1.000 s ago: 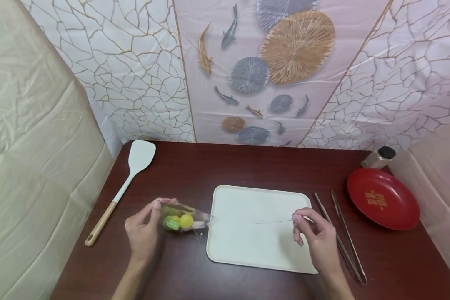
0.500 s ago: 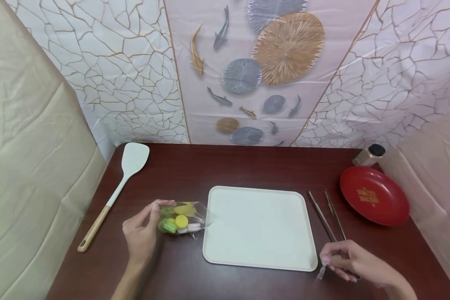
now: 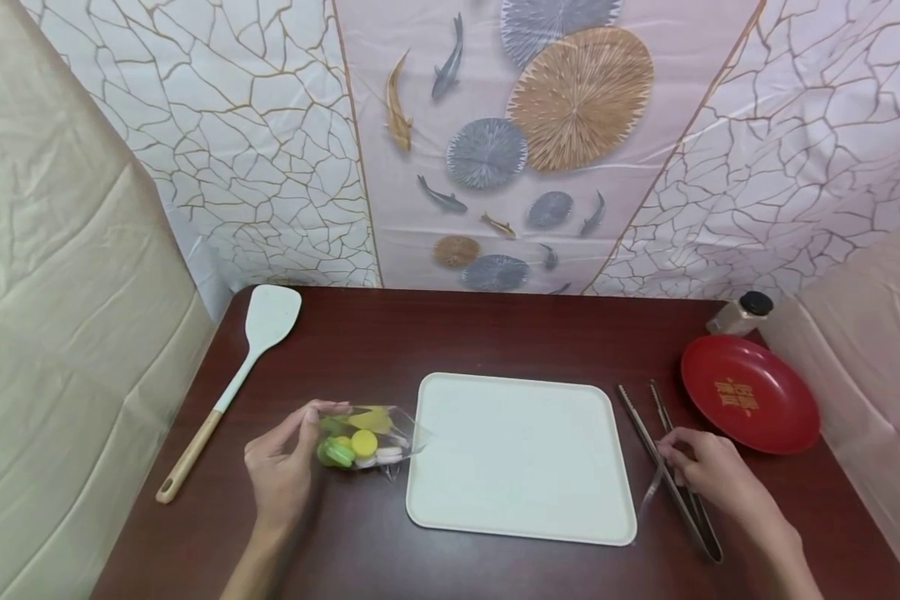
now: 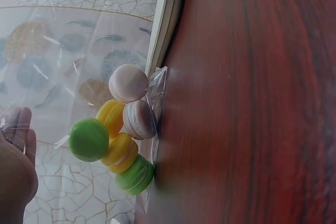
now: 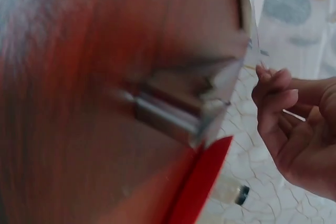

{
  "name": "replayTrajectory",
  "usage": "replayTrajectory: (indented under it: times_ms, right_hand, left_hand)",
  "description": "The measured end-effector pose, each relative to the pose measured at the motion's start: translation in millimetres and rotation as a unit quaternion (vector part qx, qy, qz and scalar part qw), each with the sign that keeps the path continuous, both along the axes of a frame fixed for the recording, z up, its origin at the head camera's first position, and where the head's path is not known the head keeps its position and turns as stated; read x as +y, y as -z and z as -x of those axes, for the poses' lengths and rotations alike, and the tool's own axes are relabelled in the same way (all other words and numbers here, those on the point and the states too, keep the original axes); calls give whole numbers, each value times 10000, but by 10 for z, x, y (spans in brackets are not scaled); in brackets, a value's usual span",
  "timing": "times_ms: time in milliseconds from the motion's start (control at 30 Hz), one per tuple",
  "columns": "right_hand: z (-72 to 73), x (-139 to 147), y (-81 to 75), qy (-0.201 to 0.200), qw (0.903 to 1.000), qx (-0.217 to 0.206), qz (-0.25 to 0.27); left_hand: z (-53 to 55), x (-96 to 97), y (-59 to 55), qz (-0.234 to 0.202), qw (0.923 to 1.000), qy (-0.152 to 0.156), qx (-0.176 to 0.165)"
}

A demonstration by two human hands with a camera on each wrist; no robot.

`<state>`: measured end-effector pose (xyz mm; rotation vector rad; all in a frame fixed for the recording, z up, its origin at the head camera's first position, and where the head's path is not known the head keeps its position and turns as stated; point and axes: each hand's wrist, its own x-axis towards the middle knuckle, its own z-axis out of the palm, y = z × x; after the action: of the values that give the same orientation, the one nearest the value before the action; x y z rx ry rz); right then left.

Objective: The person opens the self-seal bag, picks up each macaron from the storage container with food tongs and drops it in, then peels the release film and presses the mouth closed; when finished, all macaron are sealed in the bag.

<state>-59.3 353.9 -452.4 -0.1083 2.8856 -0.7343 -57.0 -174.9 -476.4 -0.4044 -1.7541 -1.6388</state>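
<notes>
My left hand [image 3: 281,467] pinches the left end of a clear plastic bag [image 3: 403,423] lying left of the tray. Inside are several macarons [image 4: 89,140], green, yellow and pale pinkish white, heaped together in the left wrist view. The bag's right end reaches over the left rim of the white tray [image 3: 521,458]. My right hand [image 3: 712,471] is above the metal tongs [image 3: 640,423], right of the tray. Between its thumb and fingertips it pinches a thin clear plastic strip [image 3: 651,490], which hangs toward the tray's right corner.
A red plate [image 3: 750,396] with gold characters sits at the right, with a black-capped jar [image 3: 741,317] behind it. Along the left side lies a white spatula [image 3: 247,367] with a wooden handle. A patterned cloth [image 3: 487,150] hangs behind the dark table.
With the strip, my right hand moved from over the tray to the right and nearer me, then slightly up over the tongs. The left hand keeps its hold, and the bag settled flatter.
</notes>
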Motion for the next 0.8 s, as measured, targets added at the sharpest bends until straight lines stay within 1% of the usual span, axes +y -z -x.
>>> replayTrajectory:
  times_ms: [167, 300, 333, 433, 533, 567, 667, 733, 800]
  right_hand:
    - [85, 5, 114, 48, 9993, 308, -220]
    - [115, 45, 198, 13, 9987, 427, -288]
    - [124, 72, 245, 45, 9982, 525, -284]
    - [138, 106, 291, -13, 9973, 675, -304]
    - [163, 108, 255, 3, 9973, 605, -415]
    - [168, 93, 205, -29, 9977, 474, -474]
    - [185, 70, 106, 103, 9965, 322, -767]
    - [178, 24, 41, 242, 9943, 445, -936]
    - [168, -67, -21, 391, 9901, 893, -1011]
  left_hand:
    - [-18, -27, -1, 84, 10000, -41, 13]
    - [-30, -44, 0, 44, 10000, 29, 10]
    - [-28, -45, 1, 36, 10000, 52, 15]
    - [-27, -48, 3, 59, 10000, 66, 12]
    - [-27, -53, 5, 101, 9999, 4, -26]
    - [-29, -54, 6, 79, 10000, 15, -36]
    - [-31, -59, 8, -58, 9999, 95, -64]
    - [-33, -63, 7, -172, 9997, 153, -106]
    - [-35, -68, 7, -270, 9994, 165, -169]
